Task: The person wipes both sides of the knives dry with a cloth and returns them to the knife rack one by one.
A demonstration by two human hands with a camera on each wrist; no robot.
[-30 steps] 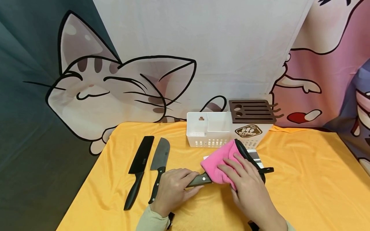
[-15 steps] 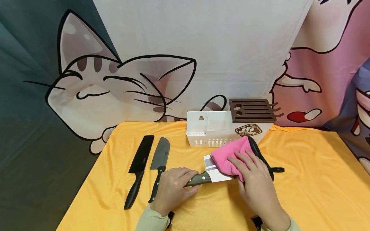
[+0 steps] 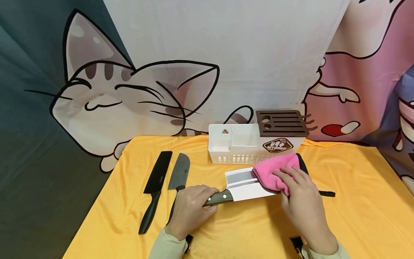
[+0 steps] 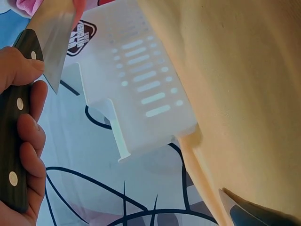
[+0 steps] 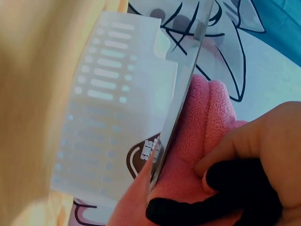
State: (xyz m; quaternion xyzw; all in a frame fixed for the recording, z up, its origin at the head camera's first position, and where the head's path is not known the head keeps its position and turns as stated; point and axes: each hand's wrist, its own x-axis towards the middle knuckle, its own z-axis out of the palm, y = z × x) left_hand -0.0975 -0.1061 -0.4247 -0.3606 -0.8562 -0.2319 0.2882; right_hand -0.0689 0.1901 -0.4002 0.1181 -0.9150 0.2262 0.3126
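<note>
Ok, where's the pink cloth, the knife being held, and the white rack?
Pink cloth (image 3: 266, 174), head view: on its pink face, left of the fingers.
Held knife (image 3: 247, 191), head view: on the blade.
White rack (image 3: 249, 152), head view: on the front wall.

Pale sage-green fabric left sleeve (image 3: 166, 246): was lightly creased and ended at the wrist.
Pale sage-green fabric right sleeve (image 3: 328, 251): matched the left in colour and was cut off by the lower edge of the head view.
Small black left wrist piece (image 3: 188, 244): showed beside the cuff, its detail indistinct.
Black, angular right wrist piece (image 3: 296, 243): lay along the inner wrist.
Bare left hand (image 3: 193, 208), bare right hand (image 3: 301, 198): were five-fingered.
</note>
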